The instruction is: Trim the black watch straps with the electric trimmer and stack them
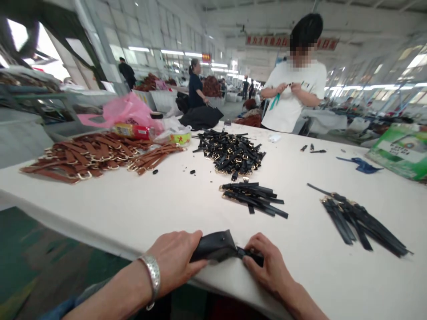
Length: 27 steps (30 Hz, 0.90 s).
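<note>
My left hand (175,262) and my right hand (267,264) rest at the near edge of the white table (160,209). Both are closed on one black leather piece (216,246): the left grips its wide folded end, the right pinches its narrow strap end. Just beyond lies a small bundle of black straps (253,198). A bigger heap of black straps with gold buckles (231,153) sits further back. Another bundle of long black straps (362,220) lies to the right.
Brown straps with metal rings (93,155) cover the left of the table, near a pink bag (125,111) and a tape roll (180,138). A person in a white shirt (295,89) works across the table. A green box (400,151) stands far right.
</note>
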Available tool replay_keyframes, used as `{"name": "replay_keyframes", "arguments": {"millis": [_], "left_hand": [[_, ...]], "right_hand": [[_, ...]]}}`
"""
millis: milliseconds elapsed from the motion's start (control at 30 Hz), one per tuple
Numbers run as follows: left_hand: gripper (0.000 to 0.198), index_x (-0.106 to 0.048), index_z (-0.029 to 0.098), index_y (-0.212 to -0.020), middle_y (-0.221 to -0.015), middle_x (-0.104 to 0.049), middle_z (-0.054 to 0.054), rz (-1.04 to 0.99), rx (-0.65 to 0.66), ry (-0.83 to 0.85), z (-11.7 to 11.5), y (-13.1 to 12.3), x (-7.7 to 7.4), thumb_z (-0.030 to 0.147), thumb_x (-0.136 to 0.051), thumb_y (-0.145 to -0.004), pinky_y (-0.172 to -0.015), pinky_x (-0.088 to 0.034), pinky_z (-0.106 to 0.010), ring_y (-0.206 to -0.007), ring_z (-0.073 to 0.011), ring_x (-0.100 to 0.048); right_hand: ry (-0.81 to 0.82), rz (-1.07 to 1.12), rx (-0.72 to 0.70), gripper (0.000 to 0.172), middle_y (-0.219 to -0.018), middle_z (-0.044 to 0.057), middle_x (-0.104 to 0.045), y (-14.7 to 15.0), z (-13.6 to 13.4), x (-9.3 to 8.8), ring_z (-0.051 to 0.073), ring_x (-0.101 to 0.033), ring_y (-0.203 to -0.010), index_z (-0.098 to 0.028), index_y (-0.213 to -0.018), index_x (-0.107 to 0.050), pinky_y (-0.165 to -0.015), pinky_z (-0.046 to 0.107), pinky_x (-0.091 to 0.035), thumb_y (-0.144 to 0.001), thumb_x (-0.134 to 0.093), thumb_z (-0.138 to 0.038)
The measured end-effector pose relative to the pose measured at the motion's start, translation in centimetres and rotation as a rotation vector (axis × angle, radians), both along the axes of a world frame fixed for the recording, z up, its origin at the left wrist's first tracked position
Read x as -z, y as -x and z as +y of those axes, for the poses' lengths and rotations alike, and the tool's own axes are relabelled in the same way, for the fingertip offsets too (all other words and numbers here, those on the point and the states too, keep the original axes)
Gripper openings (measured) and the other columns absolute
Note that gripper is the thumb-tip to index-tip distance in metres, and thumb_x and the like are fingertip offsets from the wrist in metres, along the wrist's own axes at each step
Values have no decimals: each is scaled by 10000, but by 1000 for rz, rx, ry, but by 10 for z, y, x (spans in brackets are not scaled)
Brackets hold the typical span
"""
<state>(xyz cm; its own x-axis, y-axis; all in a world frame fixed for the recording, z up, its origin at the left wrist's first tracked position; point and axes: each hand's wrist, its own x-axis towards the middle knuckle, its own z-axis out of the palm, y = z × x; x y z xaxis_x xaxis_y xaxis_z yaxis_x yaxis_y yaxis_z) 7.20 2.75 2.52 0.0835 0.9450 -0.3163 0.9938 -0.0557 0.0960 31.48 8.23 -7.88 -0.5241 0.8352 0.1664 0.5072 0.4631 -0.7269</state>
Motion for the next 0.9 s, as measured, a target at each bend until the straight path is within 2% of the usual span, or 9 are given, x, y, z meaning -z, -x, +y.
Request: {"name": "replay_keyframes", "arguments": {"millis": [133, 267, 467, 633, 800, 900], "left_hand": [[378, -617, 197, -973, -931, -703, -135, -8, 4, -41, 16, -12, 0, 467, -489, -741, -755, -491, -432, -886, -314, -651], [371, -623, 195, -950, -937, -704, -133, -16, -3, -76, 23, -20, 2, 463, -501, -724, -752, -497, -422, -884, -306, -653], [370, -613, 199, -958, -902, -702, -124, -45, -15, -78, 8, -15, 4, 469, -474, -747, -735, -498, -421, -863, -306, -655], [373, -606, 200, -984, -897, -703, -125, -10, 18, -61, -5, -6, 3, 464, -477, -754, -750, -493, -462, -866, -326, -651], [354, -619, 201, -938, -879, -709, -123, -6, -12, -93, 7, -19, 2, 472, -496, -747, -725, -495, -416, -848, -305, -660], [416, -619, 208, -962, -921, -706, -117, -30, -27, -70, 15, -22, 4, 535, -491, -739, -755, -480, -394, -879, -292, -653]], "right_hand": [[2, -19, 23, 60, -804, 16, -536, 2, 3, 7, 153, -518, -732, -197, -762, -545, -653, 274, -401, -711, -556, -166], [12, -32, 53, 56, -790, 10, -530, 4, 3, 5, 150, -505, -711, -195, -749, -518, -651, 275, -388, -705, -546, -173], [25, -48, 86, 38, -749, 4, -522, 7, 1, -4, 154, -497, -699, -194, -711, -530, -641, 275, -373, -686, -555, -182], [17, -59, 89, 64, -752, 4, -533, 8, 1, -2, 154, -505, -710, -196, -713, -559, -652, 276, -379, -665, -552, -156], [0, -80, 90, 79, -759, 0, -544, 6, 4, 1, 148, -515, -713, -195, -744, -543, -658, 272, -392, -671, -561, -170], [-13, -100, 107, 65, -754, -1, -550, 3, 6, -2, 146, -518, -700, -196, -748, -553, -660, 274, -403, -688, -575, -207]]}}
